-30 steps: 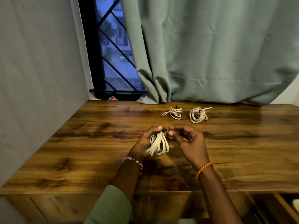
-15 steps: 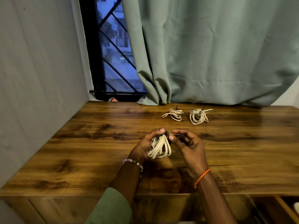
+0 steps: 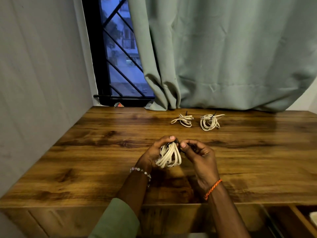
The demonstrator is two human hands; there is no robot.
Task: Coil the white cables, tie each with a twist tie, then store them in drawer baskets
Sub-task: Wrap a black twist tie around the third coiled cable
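Above the middle of the wooden table (image 3: 85, 152), my left hand (image 3: 154, 152) grips the top of a coiled white cable (image 3: 169, 157) whose loops hang down. My right hand (image 3: 199, 154) pinches a black twist tie (image 3: 178, 144) at the top of that coil, right beside my left fingertips. Farther back lie two other coiled white cables, one on the left (image 3: 183, 119) and one on the right (image 3: 210, 121), each with a black tie sticking up.
A green curtain (image 3: 223, 57) hangs along the table's back edge, beside a barred window (image 3: 120, 57). A grey wall (image 3: 39, 74) borders the left side. A drawer (image 3: 298, 220) stands open at the lower right, below the table's front edge. A small red object (image 3: 118, 104) sits on the sill.
Both hands have stayed at the same spot; my right fingers have shifted slightly closer around the tie at the coil's top. The two tied coils have not moved.
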